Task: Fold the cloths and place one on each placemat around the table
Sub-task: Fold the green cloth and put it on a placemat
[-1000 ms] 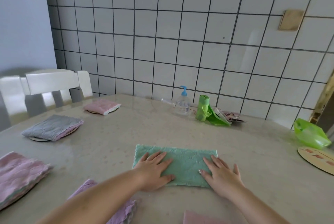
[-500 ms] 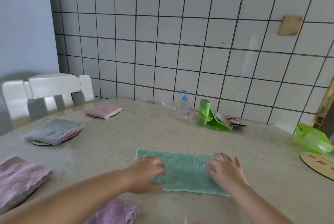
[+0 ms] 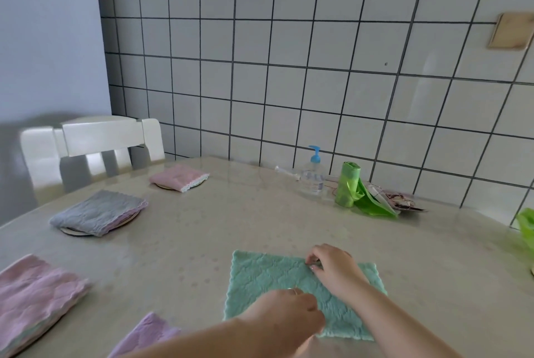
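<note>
While flat on the table (image 3: 289, 213) near its front edge, teal cloth (image 3: 260, 279) seen half-folded into a rectangle. Right hand (image 3: 335, 268) on its far edge near the middle, fingers curled, pinching the hem. Left hand (image 3: 286, 317) over the near edge, fingers curled down onto the fabric; whether gripping, cannot tell. Grey cloth (image 3: 98, 211) noted folded on a round placemat (image 3: 127, 220) at left; pink cloth (image 3: 179, 177) folded on another farther back. Pink stack (image 3: 34, 297) at far left, lilac cloth (image 3: 144, 334) at the near edge. Pump bottle (image 3: 313, 175) and green bag roll (image 3: 346, 184) by the tiled wall.
</note>
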The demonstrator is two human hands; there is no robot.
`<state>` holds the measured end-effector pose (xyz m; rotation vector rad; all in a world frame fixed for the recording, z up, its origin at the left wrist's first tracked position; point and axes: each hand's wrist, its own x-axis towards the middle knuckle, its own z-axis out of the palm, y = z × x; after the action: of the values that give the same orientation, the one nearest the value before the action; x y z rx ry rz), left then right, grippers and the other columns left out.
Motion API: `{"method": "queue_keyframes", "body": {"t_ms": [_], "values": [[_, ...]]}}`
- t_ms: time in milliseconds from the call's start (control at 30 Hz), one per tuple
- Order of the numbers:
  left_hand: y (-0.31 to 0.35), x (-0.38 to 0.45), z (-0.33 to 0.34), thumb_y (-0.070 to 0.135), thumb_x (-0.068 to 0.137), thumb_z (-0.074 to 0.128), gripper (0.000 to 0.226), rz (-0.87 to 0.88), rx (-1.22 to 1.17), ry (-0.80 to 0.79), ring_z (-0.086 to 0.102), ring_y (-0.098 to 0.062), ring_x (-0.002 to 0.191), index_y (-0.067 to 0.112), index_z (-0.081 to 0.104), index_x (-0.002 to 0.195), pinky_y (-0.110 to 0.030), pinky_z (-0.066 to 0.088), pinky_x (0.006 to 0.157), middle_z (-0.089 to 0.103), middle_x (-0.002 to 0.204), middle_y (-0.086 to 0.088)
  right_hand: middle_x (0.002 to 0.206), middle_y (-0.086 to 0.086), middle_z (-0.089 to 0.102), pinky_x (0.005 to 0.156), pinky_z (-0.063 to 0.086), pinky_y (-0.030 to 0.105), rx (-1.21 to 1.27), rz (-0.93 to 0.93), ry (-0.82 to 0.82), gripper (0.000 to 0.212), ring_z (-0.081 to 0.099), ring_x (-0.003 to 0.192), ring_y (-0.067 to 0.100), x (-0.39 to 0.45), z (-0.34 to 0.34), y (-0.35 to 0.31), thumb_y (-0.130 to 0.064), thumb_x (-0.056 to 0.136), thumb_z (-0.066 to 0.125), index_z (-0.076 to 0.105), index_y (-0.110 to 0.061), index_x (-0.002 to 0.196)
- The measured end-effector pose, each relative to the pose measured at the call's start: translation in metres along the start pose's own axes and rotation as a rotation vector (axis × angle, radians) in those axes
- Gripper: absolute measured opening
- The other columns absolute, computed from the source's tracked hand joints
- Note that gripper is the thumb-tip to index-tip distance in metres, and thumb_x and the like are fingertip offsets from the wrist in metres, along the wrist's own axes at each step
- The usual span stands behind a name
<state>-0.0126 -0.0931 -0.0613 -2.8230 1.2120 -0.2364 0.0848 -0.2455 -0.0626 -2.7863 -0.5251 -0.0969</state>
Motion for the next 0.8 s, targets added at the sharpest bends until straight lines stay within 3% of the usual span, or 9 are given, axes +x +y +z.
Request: {"method": "queue_keyframes", "body": {"t_ms": [100,200,300,367,433,633,800], "values": [[-0.002,-0.004,0.010,0.012,0.067,0.059,0.013,0.070,0.030,-0.001,0.057,-0.011,0.057,0.024,0.057,0.073,-0.015,0.043,0.041,0.055,0.065,0.009,0.103,-0.009,0.060,0.089,0.043,0.028,-0.013,-0.043,-0.041,0.017,0.056,0.098,0.011,0.004,-0.002,0.001,-0.014,0.087,0.052,0.062,-0.026,0.094],[-0.001,0.000,0.012,0.019,0.059,0.065,0.019,0.055,0.109,-0.004,0.050,-0.007,0.050,0.026,0.049,0.068,-0.015,0.040,0.041,0.049,0.057,0.012,0.096,-0.009,0.056,0.084,0.041,0.028,-0.053,-0.048,-0.083,0.019,0.056,0.094,0.012,0.007,-0.004,0.003,-0.014,0.084,0.050,0.057,-0.031,0.086],[-0.004,-0.001,-0.003,0.012,0.071,0.060,0.016,0.011,0.140,-0.004,0.059,-0.017,0.067,0.019,0.053,0.084,-0.025,0.045,0.058,0.060,0.074,0.003,0.094,-0.010,0.055,0.081,0.041,0.027,-0.066,0.007,-0.081,0.018,0.057,0.096,0.014,0.008,-0.006,0.010,-0.017,0.081,0.048,0.051,-0.034,0.083],[-0.016,0.001,-0.009,0.004,0.085,0.046,0.020,-0.076,0.184,-0.097,0.057,-0.032,0.090,0.008,0.049,0.104,-0.038,0.043,0.074,0.060,0.098,-0.012,0.101,-0.008,0.060,0.083,0.042,0.027,-0.065,0.080,-0.075,0.016,0.058,0.100,0.017,0.004,-0.009,0.016,-0.020,0.080,0.048,0.056,-0.032,0.088],[-0.036,0.005,-0.012,0.004,0.087,0.042,0.023,-0.142,0.232,-0.114,0.056,-0.037,0.099,0.005,0.047,0.110,-0.043,0.041,0.080,0.059,0.107,-0.017,0.103,-0.007,0.065,0.083,0.045,0.028,-0.069,0.136,-0.048,0.018,0.059,0.099,0.018,-0.001,-0.009,0.022,-0.024,0.080,0.049,0.062,-0.028,0.093],[-0.076,0.022,-0.005,0.002,0.084,0.045,0.023,-0.237,0.294,-0.131,0.058,-0.032,0.097,0.011,0.053,0.104,-0.040,0.043,0.076,0.059,0.103,-0.010,0.089,-0.006,0.069,0.074,0.050,0.031,-0.003,0.177,-0.093,0.009,0.062,0.085,0.015,-0.023,-0.014,0.021,-0.034,0.083,0.056,0.060,-0.028,0.077],[-0.082,0.007,0.007,0.003,0.073,0.059,0.024,-0.097,0.309,0.054,0.060,-0.023,0.081,0.020,0.060,0.090,-0.032,0.042,0.063,0.060,0.085,0.001,0.087,-0.019,0.051,0.075,0.040,0.020,-0.014,0.045,0.017,0.019,0.055,0.089,0.008,-0.051,-0.021,0.034,-0.025,0.090,0.056,0.068,-0.030,0.104]]}}
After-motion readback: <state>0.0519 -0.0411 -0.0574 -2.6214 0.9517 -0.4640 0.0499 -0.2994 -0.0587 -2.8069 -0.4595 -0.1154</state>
